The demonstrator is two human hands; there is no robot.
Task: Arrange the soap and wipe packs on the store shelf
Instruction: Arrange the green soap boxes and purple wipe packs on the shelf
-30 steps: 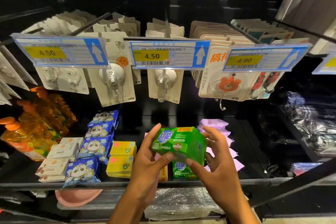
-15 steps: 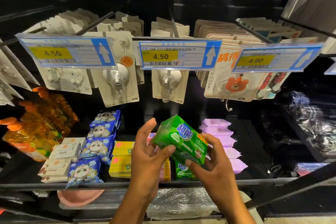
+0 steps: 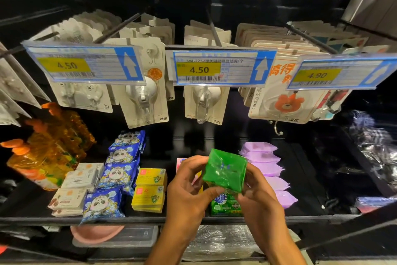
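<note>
Both hands hold one green soap pack [image 3: 225, 170] in the air just in front of the shelf [image 3: 193, 219]. The left hand [image 3: 189, 189] curls round its left edge with the thumb under the lower corner, and the right hand [image 3: 260, 202] pinches its lower right side, fingers bent round the back. The pack is tipped so that a plain, glossy face points up toward the camera; its printed face is turned away, and its long axis cannot be made out from this angle. Directly below it, partly hidden by the hands, a second green pack [image 3: 225, 205] lies at the shelf's front edge with its label showing. That pack sits in the lane between the yellow soap packs [image 3: 150, 189] on the left and the row of purple wipe packs [image 3: 266, 170] on the right. So the likely target lies straight down and slightly away from the hands, on or behind that lower pack. Neither hand is clearly nearer, and the pack probably needs turning label-up first.
</note>
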